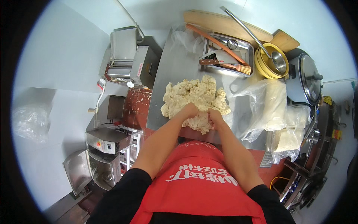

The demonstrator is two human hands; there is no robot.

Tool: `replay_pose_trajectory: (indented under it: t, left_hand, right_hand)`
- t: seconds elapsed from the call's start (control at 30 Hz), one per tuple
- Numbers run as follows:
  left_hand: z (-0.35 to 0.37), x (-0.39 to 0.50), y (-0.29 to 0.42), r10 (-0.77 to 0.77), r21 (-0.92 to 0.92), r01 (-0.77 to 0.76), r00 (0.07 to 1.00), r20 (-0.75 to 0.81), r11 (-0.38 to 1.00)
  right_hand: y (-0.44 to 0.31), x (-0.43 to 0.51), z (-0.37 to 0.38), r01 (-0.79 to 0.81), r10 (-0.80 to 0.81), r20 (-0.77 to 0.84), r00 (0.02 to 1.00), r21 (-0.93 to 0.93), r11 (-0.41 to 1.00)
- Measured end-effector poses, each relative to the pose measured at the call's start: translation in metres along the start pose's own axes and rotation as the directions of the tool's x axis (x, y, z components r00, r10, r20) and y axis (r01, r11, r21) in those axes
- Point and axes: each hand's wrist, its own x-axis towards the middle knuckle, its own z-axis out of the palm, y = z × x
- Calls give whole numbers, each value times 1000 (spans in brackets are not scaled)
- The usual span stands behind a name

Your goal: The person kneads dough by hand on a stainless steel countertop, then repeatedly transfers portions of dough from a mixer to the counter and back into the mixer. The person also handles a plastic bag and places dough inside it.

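Observation:
A large, rough, crumbly mass of pale dough [193, 92] lies on the stainless steel table [179, 61] in front of me. My left hand [190, 110] is curled into a fist and rests on the near part of the dough. Just to its right, my right hand [214, 117] has its fingers closed at the dough's near right side. A flap of dough hangs between and below both hands, close to the table's front edge. Whether either hand grips some dough is hard to tell, as the fingers are partly hidden.
A steel tray [253, 53] with a pastry brush [243, 68] and other tools stands at the back. Yellow bowls [260, 64] with a ladle [278, 61], a large cooker [304, 78] and bagged dough [275, 103] are at right. A dough roller machine [142, 65] stands left.

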Motion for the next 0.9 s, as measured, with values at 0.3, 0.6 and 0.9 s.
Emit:
replay_pose_trajectory:
  t: [0.3,0.6,0.9]
  left_hand:
    - [-63,-5,73,-478,-286,480,875,84,829]
    - [-72,13,71,-479,-294,509,861,172,809]
    - [-37,-2,68,-422,-253,385,900,-109,888]
  right_hand:
    - [22,57,0,274,-438,-153,886,-589,760]
    - [21,69,-3,105,-300,-152,942,-715,691]
    - [26,86,-14,396,-536,-107,837,-556,730]
